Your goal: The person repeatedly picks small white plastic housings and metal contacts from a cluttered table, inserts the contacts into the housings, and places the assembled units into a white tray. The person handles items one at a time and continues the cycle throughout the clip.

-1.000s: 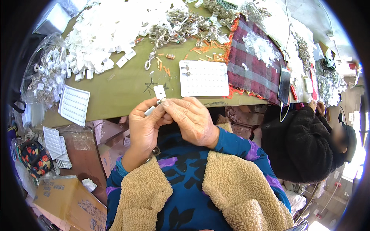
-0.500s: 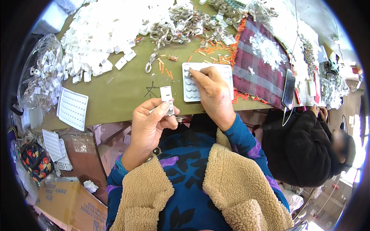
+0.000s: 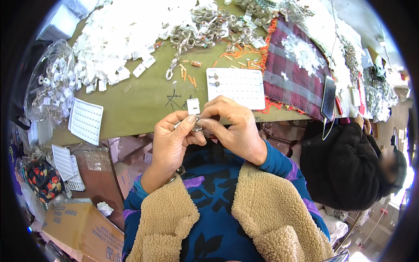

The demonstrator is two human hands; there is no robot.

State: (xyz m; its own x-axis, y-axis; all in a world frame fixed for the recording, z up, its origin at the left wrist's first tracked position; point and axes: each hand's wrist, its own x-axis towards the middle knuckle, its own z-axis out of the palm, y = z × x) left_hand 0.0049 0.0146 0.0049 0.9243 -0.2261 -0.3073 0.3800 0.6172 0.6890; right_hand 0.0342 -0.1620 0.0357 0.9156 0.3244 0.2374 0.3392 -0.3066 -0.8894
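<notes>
My left hand (image 3: 174,135) is closed, its thumb and fingers pinching a small white rectangular piece (image 3: 193,106) that stands up above the fingertips. Shiny metal bits show just below this piece, between the two hands. My right hand (image 3: 231,122) is drawn up against it, thumb and forefinger pressed together at the metal part; whatever they grip is too small to make out. Beyond the right hand lies a white tray (image 3: 240,89) with rows of round pockets. A few dark round pieces (image 3: 215,77) sit at its left end.
White pieces (image 3: 113,54) are heaped at the far left, with metal chains (image 3: 200,32) beside them. Orange strips (image 3: 238,55) lie scattered behind the tray. On the right are a plaid cloth (image 3: 290,72) and a phone (image 3: 328,98); a person in black (image 3: 345,166) sits nearby.
My right hand has come off the tray's left end, moving toward me and left to meet my left hand. The left hand keeps hold of the white piece.
</notes>
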